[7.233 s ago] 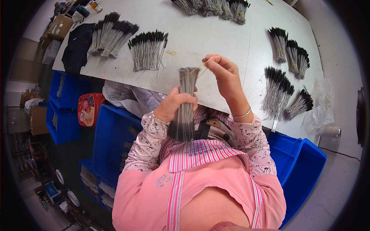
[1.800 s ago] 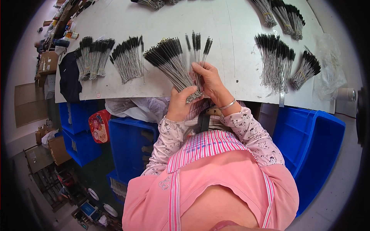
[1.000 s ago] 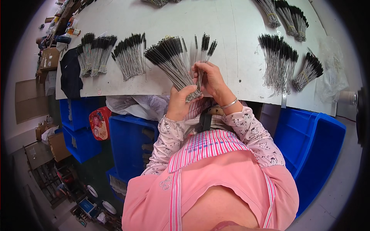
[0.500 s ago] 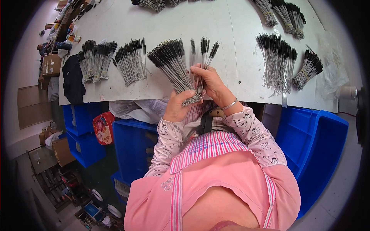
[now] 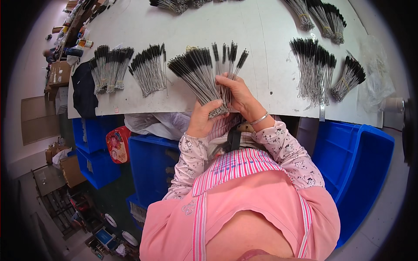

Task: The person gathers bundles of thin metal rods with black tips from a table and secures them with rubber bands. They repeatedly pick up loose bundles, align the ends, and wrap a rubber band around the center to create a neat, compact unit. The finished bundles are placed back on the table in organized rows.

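A thick bundle of wire brushes point(image 5: 195, 71) with black bristles and twisted grey stems fans out above the table's near edge. Its looped lower ends lie in my left hand point(image 5: 203, 116), thumb across the stems. My right hand point(image 5: 239, 93) pinches a smaller group of the same brushes point(image 5: 231, 58) by the stems, close beside the bundle. These few stand spread apart, bristles pointing away from me. Just left of the bundle, a loose pile of brushes point(image 5: 149, 69) rests on the white table point(image 5: 226, 26).
Tied brush bundles point(image 5: 111, 69) lie at the left, next to dark cloth point(image 5: 83, 89). More brushes point(image 5: 312, 71) and a bundle point(image 5: 349, 78) lie right, beside clear plastic point(image 5: 375, 71). Blue bins point(image 5: 348, 169) stand below the table's edge. Further bundles lie along the far side.
One more brush now shows in the spread group at my right hand. The larger bundle has its bristle ends shifted slightly, and both hands stay nearly in place.
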### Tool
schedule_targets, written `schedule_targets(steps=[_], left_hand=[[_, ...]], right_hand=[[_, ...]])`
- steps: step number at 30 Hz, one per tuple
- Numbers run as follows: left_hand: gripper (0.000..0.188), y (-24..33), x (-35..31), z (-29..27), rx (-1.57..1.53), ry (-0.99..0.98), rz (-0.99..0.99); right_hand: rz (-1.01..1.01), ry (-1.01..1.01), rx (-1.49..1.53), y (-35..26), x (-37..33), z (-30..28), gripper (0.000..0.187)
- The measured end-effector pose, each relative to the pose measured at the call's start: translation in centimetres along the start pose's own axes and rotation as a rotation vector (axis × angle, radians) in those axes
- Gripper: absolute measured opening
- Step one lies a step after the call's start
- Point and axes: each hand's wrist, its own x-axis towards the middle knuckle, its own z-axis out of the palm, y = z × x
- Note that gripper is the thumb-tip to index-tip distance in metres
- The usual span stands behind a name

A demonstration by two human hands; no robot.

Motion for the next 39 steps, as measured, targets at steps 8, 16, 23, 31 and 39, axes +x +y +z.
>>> schedule_targets(steps=[8,16,23,31,39], left_hand=[[0.051,-0.8,0.4,0.0,0.051,0.025,0.068],[0.053,-0.7,0.5,0.0,0.059,0.035,0.144],[0.053,-1.6,1.5,-0.6,0.170,0.042,0.326],[0.051,-1.6,1.0,-0.1,0.121,0.080,0.325],[0.052,-1.9,1.3,-1.1,0.113,0.083,0.371]], right_hand=[[-0.002,-0.029,-0.089,0.0,0.0,0.8,0.012],[-0.008,-0.017,-0.020,-0.1,0.3,0.0,0.011],[-0.063,-0.019,-0.133,0.6,0.2,0.8,0.014],[-0.033,0.026,-0.023,0.3,0.6,-0.2,0.012],[-0.057,-0.013,-0.052,0.3,0.7,-0.1,0.021]])
